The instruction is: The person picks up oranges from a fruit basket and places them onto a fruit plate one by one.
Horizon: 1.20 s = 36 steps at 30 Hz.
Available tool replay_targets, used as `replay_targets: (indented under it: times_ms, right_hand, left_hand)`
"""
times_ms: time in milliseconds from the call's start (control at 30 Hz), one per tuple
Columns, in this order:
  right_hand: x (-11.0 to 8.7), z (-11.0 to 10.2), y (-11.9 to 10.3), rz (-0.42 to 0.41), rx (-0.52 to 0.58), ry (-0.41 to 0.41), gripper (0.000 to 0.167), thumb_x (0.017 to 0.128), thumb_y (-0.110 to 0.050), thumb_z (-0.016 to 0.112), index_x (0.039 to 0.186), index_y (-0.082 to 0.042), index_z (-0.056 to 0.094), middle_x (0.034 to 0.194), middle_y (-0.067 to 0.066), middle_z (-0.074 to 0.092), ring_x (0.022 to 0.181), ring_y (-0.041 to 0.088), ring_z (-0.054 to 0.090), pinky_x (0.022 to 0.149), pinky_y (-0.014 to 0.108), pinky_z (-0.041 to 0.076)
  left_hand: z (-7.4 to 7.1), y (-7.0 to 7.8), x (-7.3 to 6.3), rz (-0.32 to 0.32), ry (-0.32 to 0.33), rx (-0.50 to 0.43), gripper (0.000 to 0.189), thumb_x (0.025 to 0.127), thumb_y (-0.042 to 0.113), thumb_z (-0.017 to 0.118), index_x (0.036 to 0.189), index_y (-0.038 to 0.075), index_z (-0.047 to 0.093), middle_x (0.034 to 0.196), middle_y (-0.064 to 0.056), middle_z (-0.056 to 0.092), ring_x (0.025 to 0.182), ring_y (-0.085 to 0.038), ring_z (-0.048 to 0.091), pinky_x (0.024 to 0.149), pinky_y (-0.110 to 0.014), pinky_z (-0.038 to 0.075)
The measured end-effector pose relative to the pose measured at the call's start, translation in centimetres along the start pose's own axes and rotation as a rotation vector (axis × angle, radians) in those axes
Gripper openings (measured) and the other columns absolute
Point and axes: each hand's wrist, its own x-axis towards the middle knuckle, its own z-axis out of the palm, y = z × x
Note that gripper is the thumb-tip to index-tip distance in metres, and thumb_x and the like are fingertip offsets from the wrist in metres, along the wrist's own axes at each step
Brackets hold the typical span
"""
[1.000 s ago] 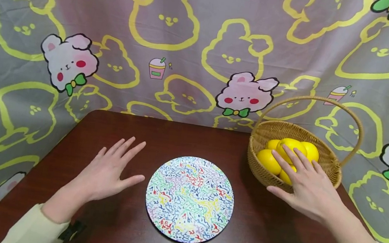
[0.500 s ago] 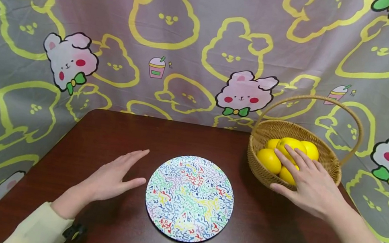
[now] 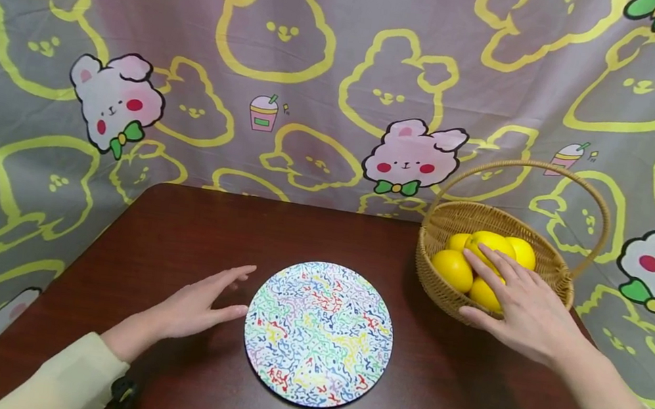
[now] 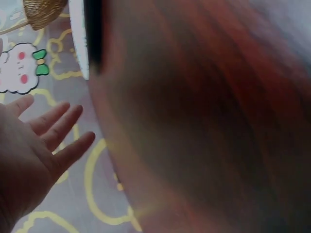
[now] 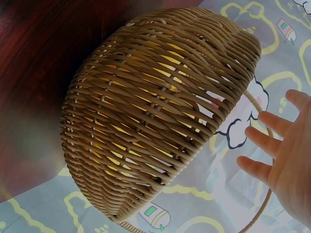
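A round board [image 3: 319, 334] covered in colourful squiggles lies flat in the middle of the table. Just left of it is my left hand [image 3: 188, 310], fingers stretched out and holding nothing; its thumb tip is close to the board's edge, and I cannot tell whether they touch. My right hand [image 3: 526, 311] hovers over the front rim of a wicker basket [image 3: 439, 297], fingers extended above several yellow fruits [image 3: 452, 270] that look like lemons. In the right wrist view, those fingers stand apart from the woven wall [image 5: 155, 107], holding nothing.
The dark wooden table [image 3: 226, 226] reaches back to a patterned cloth [image 3: 323, 40] hanging behind it. The basket's tall arched handle [image 3: 601, 197] rises at the table's right rear corner.
My left hand has turned to a side-on pose and come a little nearer the board. The right hand has lowered very slightly over the basket. Board, basket and fruits stay in place.
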Motion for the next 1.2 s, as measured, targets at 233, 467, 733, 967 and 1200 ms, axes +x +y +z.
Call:
replay_targets:
  times_ms: [233,467,733,967,1200]
  right_hand:
    - [0.1,0.1,0.5,-0.004,0.025,-0.018,0.087,0.083,-0.049,0.072,0.153,-0.021,0.03,0.151,0.014,0.033,0.127,0.037,0.041,0.097,0.057,0.035]
    - [0.1,-0.2,1.0,0.002,0.067,-0.03,0.084,0.084,-0.045,0.072,0.153,-0.023,0.03,0.151,0.014,0.033,0.127,0.039,0.041,0.098,0.056,0.034]
    - [0.1,-0.2,1.4,0.015,0.06,-0.027,0.082,0.085,-0.044,0.071,0.153,-0.025,0.029,0.151,0.013,0.033,0.126,0.036,0.042,0.092,0.055,0.04]
    - [0.1,-0.3,1.7,0.016,0.072,-0.022,0.082,0.086,-0.042,0.071,0.154,-0.026,0.028,0.151,0.013,0.033,0.125,0.038,0.042,0.094,0.056,0.038]
    - [0.5,-0.8,2.0,0.045,0.084,-0.034,0.079,0.086,-0.042,0.07,0.153,-0.023,0.031,0.15,0.015,0.034,0.125,0.044,0.041,0.094,0.059,0.035]
  left_hand:
    - [0.7,-1.1,0.8,-0.016,-0.061,-0.137,0.072,0.088,0.039,0.071,0.148,0.022,0.035,0.131,-0.007,0.054,0.115,-0.026,0.055,0.093,-0.051,0.044]
    - [1.4,-1.6,1.4,-0.014,-0.115,-0.179,0.075,0.086,0.038,0.074,0.147,0.019,0.036,0.125,-0.005,0.055,0.108,-0.023,0.057,0.09,-0.049,0.045]
    - [2.0,-2.2,1.8,0.016,-0.13,-0.196,0.072,0.085,0.039,0.074,0.144,0.018,0.04,0.12,-0.001,0.056,0.104,-0.02,0.055,0.087,-0.045,0.044]
    - [2.6,-2.7,1.9,0.034,-0.126,-0.196,0.074,0.081,0.041,0.077,0.142,0.017,0.044,0.125,0.002,0.054,0.103,-0.019,0.05,0.086,-0.043,0.042]
    - [2.8,-3.0,1.9,0.058,-0.122,-0.145,0.075,0.08,0.043,0.079,0.142,0.016,0.046,0.13,0.0,0.053,0.101,-0.018,0.049,0.085,-0.04,0.042]
